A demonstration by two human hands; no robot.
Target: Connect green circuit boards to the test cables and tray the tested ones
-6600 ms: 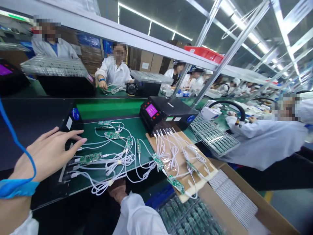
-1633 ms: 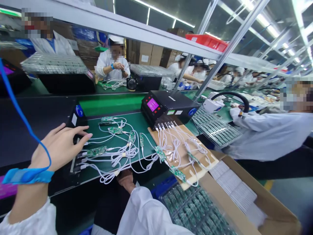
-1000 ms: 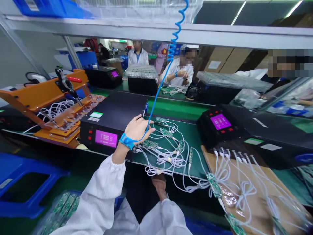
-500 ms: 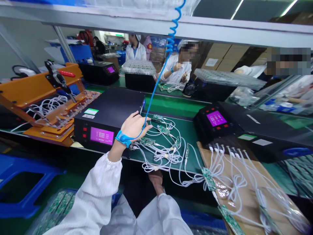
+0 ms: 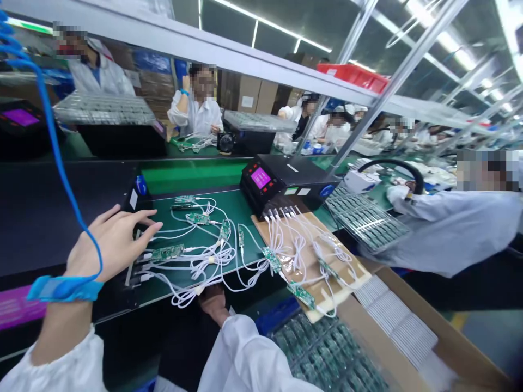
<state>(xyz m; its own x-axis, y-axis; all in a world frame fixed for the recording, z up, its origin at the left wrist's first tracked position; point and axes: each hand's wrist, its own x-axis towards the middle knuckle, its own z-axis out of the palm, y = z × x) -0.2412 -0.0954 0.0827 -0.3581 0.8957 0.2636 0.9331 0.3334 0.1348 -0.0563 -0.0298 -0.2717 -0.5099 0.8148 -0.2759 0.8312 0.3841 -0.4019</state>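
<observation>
My left hand (image 5: 112, 239), with a blue wrist strap (image 5: 65, 288), is over the right end of a black box (image 5: 61, 212), fingers apart and nothing in them. Beside it, green circuit boards (image 5: 167, 252) with white cables (image 5: 210, 261) lie on the green bench top. My right hand (image 5: 214, 300) is low at the bench's front edge, partly under it; its fingers are hidden in shadow. Further right, a black device (image 5: 286, 177) with a purple screen has white cables plugged in, running over brown cardboard (image 5: 294, 264) with more boards.
Trays of boards (image 5: 363, 218) stand at the right, with another tray (image 5: 327, 348) below the bench front. An open carton (image 5: 449, 337) is at the lower right. A coiled blue cord (image 5: 57, 141) hangs at the left. A co-worker's sleeve (image 5: 461, 223) reaches in from the right; others sit opposite.
The view has turned right, bringing the carton, trays and the co-worker at the right into sight. My left hand remains open near the black box, now further left in view.
</observation>
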